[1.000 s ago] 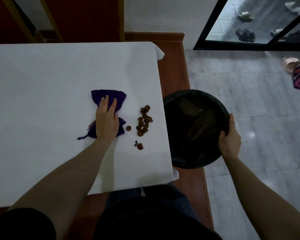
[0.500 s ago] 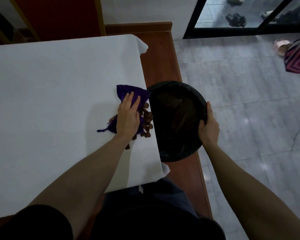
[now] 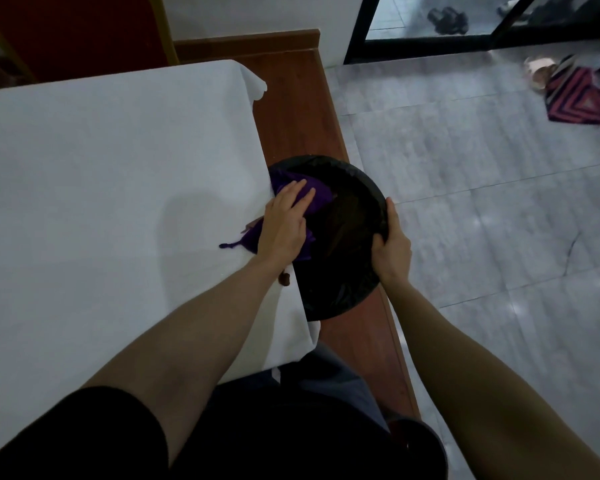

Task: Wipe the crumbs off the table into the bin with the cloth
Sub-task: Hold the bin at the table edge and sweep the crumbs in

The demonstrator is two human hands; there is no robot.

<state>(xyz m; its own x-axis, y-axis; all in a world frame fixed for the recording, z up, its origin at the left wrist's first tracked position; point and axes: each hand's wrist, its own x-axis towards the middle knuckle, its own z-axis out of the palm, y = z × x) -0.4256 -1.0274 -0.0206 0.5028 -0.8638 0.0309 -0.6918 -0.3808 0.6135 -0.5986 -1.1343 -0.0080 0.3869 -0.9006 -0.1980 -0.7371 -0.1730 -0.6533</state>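
Note:
A white-covered table (image 3: 101, 188) fills the left of the head view. My left hand (image 3: 284, 223) presses flat on a purple cloth (image 3: 317, 195) at the table's right edge, and the cloth hangs partly over the bin's mouth. A round black bin (image 3: 347, 292) with a black liner is held against that edge, its rim just below the tabletop. My right hand (image 3: 392, 247) grips the bin's far rim. A few brown crumbs (image 3: 285, 279) lie on the table edge beside my left wrist. Other crumbs are hidden.
A brown wooden bench or ledge (image 3: 298, 109) runs along the table's right side under the bin. Grey tiled floor (image 3: 482, 188) lies to the right, with a striped mat (image 3: 575, 98) and shoes near a glass door at the top right.
My left hand swept the cloth and the crumb pile rightwards to the table edge and over the bin. My right hand brought the bin in against the table. Most crumbs are out of sight.

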